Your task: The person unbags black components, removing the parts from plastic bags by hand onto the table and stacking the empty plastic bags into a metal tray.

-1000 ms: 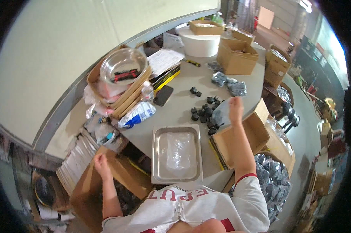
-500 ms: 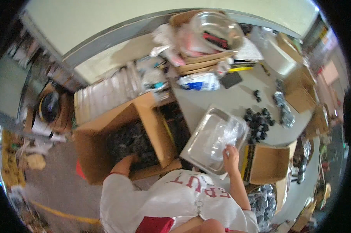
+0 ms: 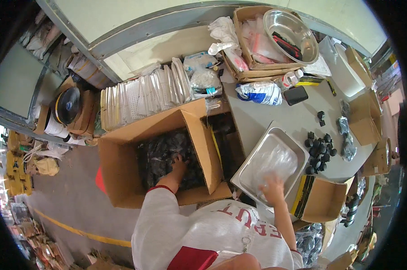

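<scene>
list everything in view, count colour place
large carton: 1, brown, left of table
black items: many, black, in large carton
metal tray: 1, silver, on table
plastic: count unclear, transparent, in tray
black parts: many, black, right of tray
small carton: 1, brown, right of tray
metal bowl: 1, silver, table's far side
phone: 1, black, on table
package: 1, blue-white, on table
left hand: 1, white sleeve, in large carton
right hand: 1, white sleeve, at tray

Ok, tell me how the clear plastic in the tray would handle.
The clear plastic is probably floppy, given its creases. Its translucent, filmy look suggests it is light. It may slide easily on the smooth metal tray.
</scene>
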Demonstrator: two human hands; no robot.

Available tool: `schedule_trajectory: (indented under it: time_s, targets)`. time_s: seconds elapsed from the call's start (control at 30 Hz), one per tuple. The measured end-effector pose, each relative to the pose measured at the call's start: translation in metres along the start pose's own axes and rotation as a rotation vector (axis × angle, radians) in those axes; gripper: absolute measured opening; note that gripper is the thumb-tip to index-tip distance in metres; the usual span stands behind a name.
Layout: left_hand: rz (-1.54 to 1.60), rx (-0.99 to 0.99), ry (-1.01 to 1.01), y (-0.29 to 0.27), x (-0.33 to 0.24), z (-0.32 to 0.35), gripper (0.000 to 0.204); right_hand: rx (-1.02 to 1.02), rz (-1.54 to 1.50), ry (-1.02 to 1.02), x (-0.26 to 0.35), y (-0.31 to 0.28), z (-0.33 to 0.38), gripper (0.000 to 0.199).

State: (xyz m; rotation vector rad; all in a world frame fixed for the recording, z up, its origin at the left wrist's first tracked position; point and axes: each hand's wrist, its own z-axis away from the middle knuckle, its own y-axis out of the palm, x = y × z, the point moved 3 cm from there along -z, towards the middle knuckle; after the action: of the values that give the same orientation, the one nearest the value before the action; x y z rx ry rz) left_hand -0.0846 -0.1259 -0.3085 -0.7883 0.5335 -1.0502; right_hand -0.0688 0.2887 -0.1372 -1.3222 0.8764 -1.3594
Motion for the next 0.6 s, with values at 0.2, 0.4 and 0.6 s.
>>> schedule_trajectory:
  time_s: [0.2,0.4,0.6]
  targets:
    - [-0.190,0.019,0.224,0.016,0.012,-0.029,0.031,0.362,-0.270,-0.020,0.017,-0.002,0.016,0.041]
    - [-0.045,-0.181,0.367,-0.015,0.065,-0.036,0.034,0.174,-0.360,-0.051,0.028,-0.065,0.017,0.035]
    - [0.409,-0.473,0.447,-0.122,0.093,0.040,0.033,-0.009,-0.452,-0.154,0.038,-0.102,0.012,0.030]
